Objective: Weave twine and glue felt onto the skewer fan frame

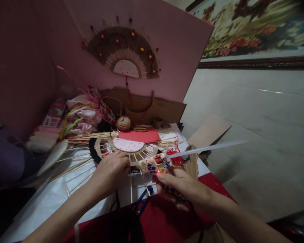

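My right hand [179, 184] is wrapped round a flower-patterned hot glue gun [154, 163] with a small red light lit. A long translucent glue stick [207, 147] juts from its rear, and its nozzle points left. In front of me lies a half-round fan [97, 150] of thin sticks with a black and twine-coloured band. Its middle carries a white half-circle with red dots [128, 145]. My left hand [114, 170] is closed at the fan's lower left edge, fingertips partly hidden. The nozzle is close to the fan's band; whether it touches cannot be made out.
Blue-handled scissors [143, 199] lie near the front. Behind the fan are red paper [139, 135], a twine ball [123, 123], a small brown pot [157, 122] and torn cardboard [167, 109]. Ribbons and yarn [83, 111] pile up left. A finished fan [123, 50] hangs on a pink board.
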`<state>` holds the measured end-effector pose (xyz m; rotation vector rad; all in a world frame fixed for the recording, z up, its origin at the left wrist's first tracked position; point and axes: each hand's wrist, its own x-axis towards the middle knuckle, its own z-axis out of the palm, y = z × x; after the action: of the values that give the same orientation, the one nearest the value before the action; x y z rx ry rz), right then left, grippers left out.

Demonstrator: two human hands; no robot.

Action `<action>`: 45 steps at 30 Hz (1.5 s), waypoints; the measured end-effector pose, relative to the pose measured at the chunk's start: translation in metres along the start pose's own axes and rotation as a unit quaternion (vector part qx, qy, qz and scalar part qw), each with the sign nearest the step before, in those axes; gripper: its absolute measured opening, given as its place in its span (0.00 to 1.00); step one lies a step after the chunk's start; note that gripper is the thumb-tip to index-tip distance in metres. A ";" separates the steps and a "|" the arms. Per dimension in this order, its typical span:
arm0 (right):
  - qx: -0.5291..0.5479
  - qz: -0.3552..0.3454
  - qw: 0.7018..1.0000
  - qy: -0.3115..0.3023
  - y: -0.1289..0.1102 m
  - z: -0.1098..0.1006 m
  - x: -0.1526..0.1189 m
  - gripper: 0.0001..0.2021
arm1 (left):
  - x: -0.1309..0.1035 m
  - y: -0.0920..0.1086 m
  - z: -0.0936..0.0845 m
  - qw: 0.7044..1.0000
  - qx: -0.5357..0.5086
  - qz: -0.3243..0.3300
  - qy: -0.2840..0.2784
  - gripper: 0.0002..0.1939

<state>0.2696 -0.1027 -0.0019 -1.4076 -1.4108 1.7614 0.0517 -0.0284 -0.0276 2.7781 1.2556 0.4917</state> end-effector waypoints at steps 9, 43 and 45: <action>-0.122 0.011 0.992 -0.018 -0.010 0.002 0.017 0.18 | 0.003 -0.006 0.003 1.000 -0.018 0.013 -0.004 0.11; -0.160 0.012 0.987 -0.003 -0.028 0.009 0.014 0.17 | 0.002 -0.005 0.005 1.000 -0.004 0.011 -0.006 0.11; -0.161 0.022 0.987 -0.004 -0.028 0.008 0.014 0.18 | 0.002 -0.005 0.005 1.000 0.002 0.010 -0.005 0.11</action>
<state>0.2509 -0.0839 0.0172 -1.6040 -1.7404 1.6177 0.0508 -0.0228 -0.0328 2.7944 1.2295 0.4779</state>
